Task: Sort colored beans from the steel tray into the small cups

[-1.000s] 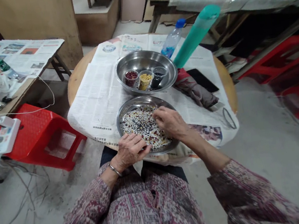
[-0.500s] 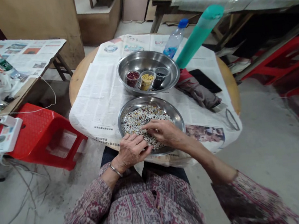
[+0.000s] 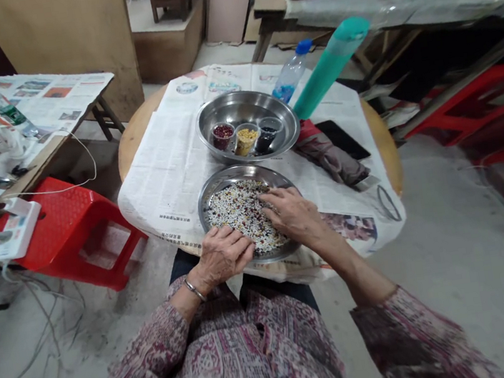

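A round metal tray (image 3: pixel 204 194) sits on the near part of the table, spread with mixed white, dark red, yellow and black grains (image 3: pixel 240 206). My left hand (image 3: pixel 224 253) is closed over the tray's near left rim, its fingers together. Among the grains on the right side is my right hand (image 3: pixel 294 213), palm down with its fingers apart; its fingertips touch the grains. Just behind stands a deeper metal bowl (image 3: pixel 243 103) with three clear cups inside: one of red beans (image 3: pixel 223 132), one of yellow grains (image 3: pixel 247 139) and one of black beans (image 3: pixel 267 138).
Newspaper (image 3: pixel 158 165) covers the round table. At its right are a blue-capped bottle (image 3: pixel 288 75), a green cylinder (image 3: pixel 331 66), a grey and red cloth item (image 3: pixel 335 160) and a dark flat object (image 3: pixel 342 139). A red stool (image 3: pixel 72 225) with a power strip (image 3: pixel 16 229) stands left.
My right hand has moved right across the tray, and its fingers have spread from a closer pinch-like pose. My left hand stays at the rim.
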{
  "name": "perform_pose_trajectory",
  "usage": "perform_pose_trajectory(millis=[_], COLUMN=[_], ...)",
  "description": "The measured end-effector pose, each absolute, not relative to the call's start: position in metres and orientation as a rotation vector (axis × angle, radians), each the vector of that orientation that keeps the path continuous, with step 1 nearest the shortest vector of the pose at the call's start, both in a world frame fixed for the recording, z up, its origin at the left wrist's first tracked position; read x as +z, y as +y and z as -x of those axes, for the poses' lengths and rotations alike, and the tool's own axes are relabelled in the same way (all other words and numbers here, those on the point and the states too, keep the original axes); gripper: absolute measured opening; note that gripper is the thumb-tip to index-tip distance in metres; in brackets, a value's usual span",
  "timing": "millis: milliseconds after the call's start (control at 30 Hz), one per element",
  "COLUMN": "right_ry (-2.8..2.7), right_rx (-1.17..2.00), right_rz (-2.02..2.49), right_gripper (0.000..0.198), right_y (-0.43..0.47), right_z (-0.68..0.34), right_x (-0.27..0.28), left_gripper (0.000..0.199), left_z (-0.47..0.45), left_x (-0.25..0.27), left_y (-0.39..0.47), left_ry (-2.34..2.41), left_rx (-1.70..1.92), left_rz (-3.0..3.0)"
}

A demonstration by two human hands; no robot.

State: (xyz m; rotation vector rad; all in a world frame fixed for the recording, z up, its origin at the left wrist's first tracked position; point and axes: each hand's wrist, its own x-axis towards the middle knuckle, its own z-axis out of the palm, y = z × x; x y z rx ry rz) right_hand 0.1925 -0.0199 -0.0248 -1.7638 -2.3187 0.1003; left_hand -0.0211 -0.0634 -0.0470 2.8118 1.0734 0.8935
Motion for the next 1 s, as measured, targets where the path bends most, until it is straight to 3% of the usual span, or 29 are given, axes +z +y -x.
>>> perform_pose_trajectory(millis=[133,400,767,867,1000], right_ry=[-2.231,-2.393,-2.242,-2.353,-2.538], right_rx=[0.126,0.618,0.079,0.16,0.386], right_rz=[1.772,1.247,1.644,1.498,1.068], right_gripper=[0.044,0.024,0.035,0.039,0.028], right_y=[-0.014,-0.018,0.013,0.012,0.0], right_z=[-0.181,-0.162,-0.173,-0.155,-0.154], right_x=[-0.034,-0.043,-0.044,-0.043,-0.04], left_gripper=[0.027,0.026,0.029,0.026,0.024], left_z=[0.02,0.021,0.02,0.02,0.02], left_x=[-0.049,-0.056,-0.053,-0.054,-0.056], left_y=[-0.064,-0.063,-0.062,-0.062,-0.062], left_ry=[1.112,1.107,1.111,1.115,1.111], left_rx=[0.906,0.948,0.978,0.997,1.081], left_rz=[-2.825,-2.867,-2.863,-2.848,-2.815])
